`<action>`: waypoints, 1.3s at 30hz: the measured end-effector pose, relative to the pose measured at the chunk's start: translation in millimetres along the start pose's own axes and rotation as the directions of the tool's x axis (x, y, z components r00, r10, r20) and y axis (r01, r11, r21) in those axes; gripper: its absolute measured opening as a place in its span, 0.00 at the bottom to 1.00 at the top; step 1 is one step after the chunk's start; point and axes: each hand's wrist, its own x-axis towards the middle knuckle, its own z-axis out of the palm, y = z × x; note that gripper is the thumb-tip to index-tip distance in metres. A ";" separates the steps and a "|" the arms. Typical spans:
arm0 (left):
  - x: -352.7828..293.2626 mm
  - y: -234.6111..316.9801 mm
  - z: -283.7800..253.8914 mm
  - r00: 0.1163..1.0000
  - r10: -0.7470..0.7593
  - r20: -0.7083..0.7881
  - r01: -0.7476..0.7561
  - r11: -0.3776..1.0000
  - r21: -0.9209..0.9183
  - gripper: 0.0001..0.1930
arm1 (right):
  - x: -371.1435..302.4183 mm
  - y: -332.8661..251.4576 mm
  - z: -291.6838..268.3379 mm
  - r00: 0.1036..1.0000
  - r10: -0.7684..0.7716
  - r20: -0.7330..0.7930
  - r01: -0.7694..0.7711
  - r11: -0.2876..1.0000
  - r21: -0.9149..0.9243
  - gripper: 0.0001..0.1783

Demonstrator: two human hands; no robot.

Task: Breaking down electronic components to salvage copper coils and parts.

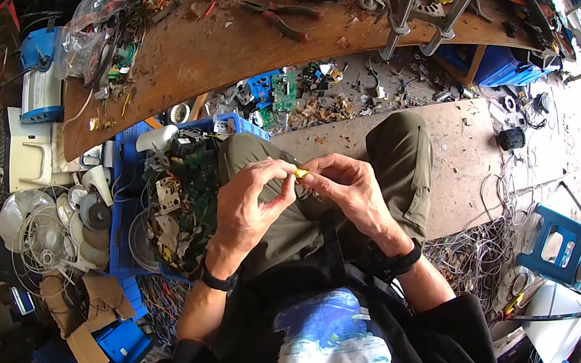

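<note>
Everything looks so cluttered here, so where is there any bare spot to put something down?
The rusty brown workbench is bare at its middle, between the clear plastic bag of wires and the red-handled pliers. The pale board beside the olive-trousered knee is mostly bare. The blue crate of green circuit boards is crowded.

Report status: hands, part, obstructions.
Left hand and right hand together pinching small yellow part over lap. Nothing between them. Blue crate of circuit boards beside left knee.

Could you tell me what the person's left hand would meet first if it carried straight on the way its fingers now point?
The left hand points right, toward the small yellow part pinched at its fingertips. Just beyond that it would meet the fingers of the right hand, which touch the same part, so contact looks immediate.
</note>
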 end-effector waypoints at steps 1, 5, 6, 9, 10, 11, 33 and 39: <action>0.4 -1.2 0.3 1.000 -0.001 -0.001 0.001 1.000 0.001 0.19 | 0.2 1.2 -0.3 1.000 0.006 -0.007 -0.006 0.999 0.054 0.10; 2.5 -3.1 -0.4 0.998 0.038 0.052 -0.040 0.999 0.034 0.17 | -0.3 1.9 1.4 0.997 -0.076 -0.006 0.076 0.997 0.010 0.11; 3.8 -2.7 -0.6 0.997 0.029 0.070 -0.031 0.999 0.030 0.17 | -1.3 -0.1 0.4 0.997 -0.075 0.001 0.075 0.996 -0.044 0.11; 9.1 -2.0 -7.1 0.987 0.025 0.157 -0.028 0.999 0.021 0.16 | -3.1 -0.1 -3.8 0.998 -0.067 0.020 0.069 0.988 -0.139 0.12; 9.4 -2.0 -7.8 0.987 0.022 0.157 -0.026 0.999 0.021 0.16 | -3.6 0.5 -5.2 0.998 -0.063 0.032 0.067 0.981 -0.180 0.13; 9.5 -2.1 -8.2 0.984 0.012 0.176 -0.009 1.000 -0.020 0.16 | -3.8 1.2 -6.5 0.998 -0.060 0.032 0.065 0.982 -0.180 0.13; -2.9 7.9 -7.9 0.820 -0.463 0.336 0.568 0.586 -0.579 0.14 | -1.4 -9.1 -11.9 0.978 -0.143 0.154 0.162 0.979 -0.122 0.09; -2.0 12.9 -6.6 0.869 -0.429 0.246 0.495 0.753 -0.433 0.07 | 1.4 -9.1 -13.3 0.978 -0.129 0.161 0.145 0.985 -0.092 0.11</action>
